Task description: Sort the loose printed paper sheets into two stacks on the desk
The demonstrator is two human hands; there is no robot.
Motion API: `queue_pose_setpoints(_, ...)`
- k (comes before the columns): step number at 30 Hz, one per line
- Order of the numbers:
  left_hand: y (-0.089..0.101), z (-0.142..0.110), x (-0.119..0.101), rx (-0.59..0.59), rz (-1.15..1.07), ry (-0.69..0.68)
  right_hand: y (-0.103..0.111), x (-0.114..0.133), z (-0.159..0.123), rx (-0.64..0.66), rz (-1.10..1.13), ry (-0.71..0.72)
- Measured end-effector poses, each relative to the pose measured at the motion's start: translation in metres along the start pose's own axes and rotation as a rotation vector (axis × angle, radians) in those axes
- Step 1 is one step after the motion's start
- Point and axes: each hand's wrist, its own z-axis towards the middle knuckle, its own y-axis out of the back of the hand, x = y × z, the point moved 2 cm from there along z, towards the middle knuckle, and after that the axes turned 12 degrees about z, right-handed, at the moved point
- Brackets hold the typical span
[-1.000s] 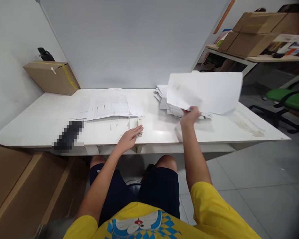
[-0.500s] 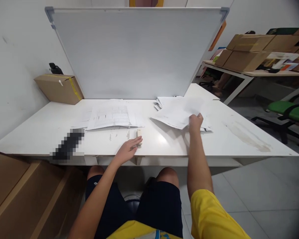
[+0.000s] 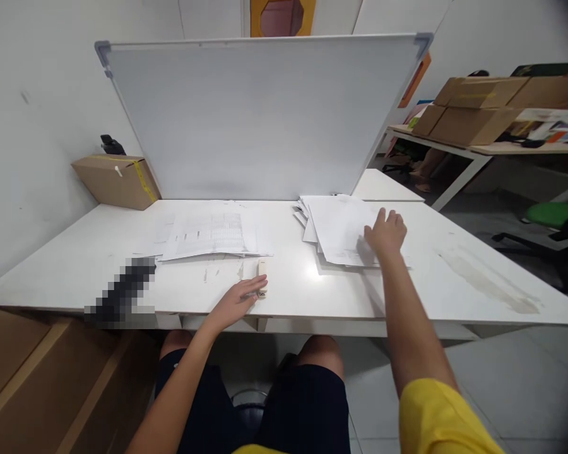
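Note:
My left hand (image 3: pixel 235 304) lies near the desk's front edge, fingers stretched over the near end of a small cream oblong block (image 3: pixel 262 268). A small dark, partly shiny bit shows under those fingertips; its kind I cannot make out. Over the right side of a loose stack of white paper sheets (image 3: pixel 338 227) is my right hand (image 3: pixel 389 233), its fingers apart and nothing held. The top sheets lie unevenly fanned. Left of the cream block lies another pile of papers (image 3: pixel 203 233), the top one printed with a table.
A large whiteboard (image 3: pixel 265 120) stands across the back of the white desk (image 3: pixel 454 284). A cardboard box (image 3: pixel 116 183) sits at the back left, and a blurred-out dark object (image 3: pixel 123 287) at the front left. Green chair (image 3: pixel 561 217) and stacked boxes (image 3: pixel 478 126) are at the right.
My right hand has let go of the sheet it gripped and moved right, fingers opening. The lifted sheet now lies on the right stack. My left hand stays at the cream block. The view has tilted up.

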Motion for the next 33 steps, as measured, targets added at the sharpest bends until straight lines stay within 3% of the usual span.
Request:
queue_pose_setpoints(1,0.0,0.0,0.0,0.0,0.009,-0.004,-0.013,0.004,-0.017,-0.01,-0.031,0.083)
queue_pose_setpoints(3,0.001,0.001,-0.001,0.005,0.023,-0.029,-0.039,0.008,-0.046,0.126,-0.063,0.125)
queue_pose_setpoints(6,0.002,0.003,-0.002,0.009,0.035,-0.074,-0.059,0.007,-0.063,0.247,-0.118,0.172)
queue_pose_setpoints(9,-0.001,0.003,0.0,-0.017,0.081,-0.127,-0.06,0.001,-0.057,0.192,-0.115,0.223)
queue_pose_setpoints(12,-0.001,0.003,0.004,-0.206,0.186,-0.236,-0.054,-0.002,-0.049,0.097,-0.107,0.217)
queue_pose_setpoints(14,0.009,0.007,0.012,-0.327,0.301,-0.304,-0.051,-0.002,-0.047,0.064,-0.104,0.226)
queue_pose_setpoints(16,0.024,0.017,0.028,-0.313,0.46,-0.354,-0.052,-0.001,-0.046,0.079,-0.111,0.243)
queue_pose_setpoints(20,0.07,0.044,0.076,-0.485,0.809,-0.119,-0.053,0.0,-0.044,0.078,-0.112,0.247)
queue_pose_setpoints(23,0.088,0.05,0.092,-0.502,0.88,-0.087,-0.052,0.002,-0.044,0.046,-0.066,0.243)
queue_pose_setpoints(33,0.083,0.033,0.078,-0.495,1.027,-0.083,-0.056,-0.006,-0.046,0.005,0.0,0.256)
